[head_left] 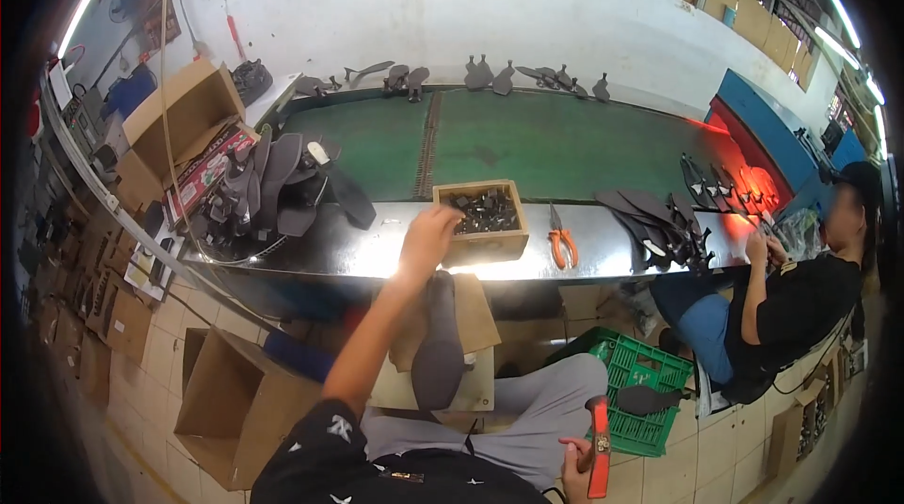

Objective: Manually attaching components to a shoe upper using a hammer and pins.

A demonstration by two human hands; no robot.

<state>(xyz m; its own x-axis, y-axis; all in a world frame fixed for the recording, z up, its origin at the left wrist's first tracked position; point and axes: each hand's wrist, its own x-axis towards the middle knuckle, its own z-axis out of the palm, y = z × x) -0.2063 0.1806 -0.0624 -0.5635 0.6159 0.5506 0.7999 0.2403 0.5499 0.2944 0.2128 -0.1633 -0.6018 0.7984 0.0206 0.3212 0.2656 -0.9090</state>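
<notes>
My left hand [432,238] is at the left side of a wooden box [482,249] filled with small dark parts [488,210]. Its fingers are bent together over the rim, and whatever they pinch is too small to make out. Low on the right, my right hand [574,472] grips a hammer [599,447] with an orange-red head. A dark grey shoe sole [440,363] lies lengthwise on a pale board [480,382] above my lap, below my left forearm. Orange-handled pliers [562,242] lie on the metal bench just right of the box.
A pile of dark soles [282,184] fills the bench's left end; more soles [650,221] lie right of the pliers. Behind runs a green conveyor belt [527,146]. A green crate [640,382] and a cardboard box [235,400] stand on the floor. A co-worker [800,287] sits at right.
</notes>
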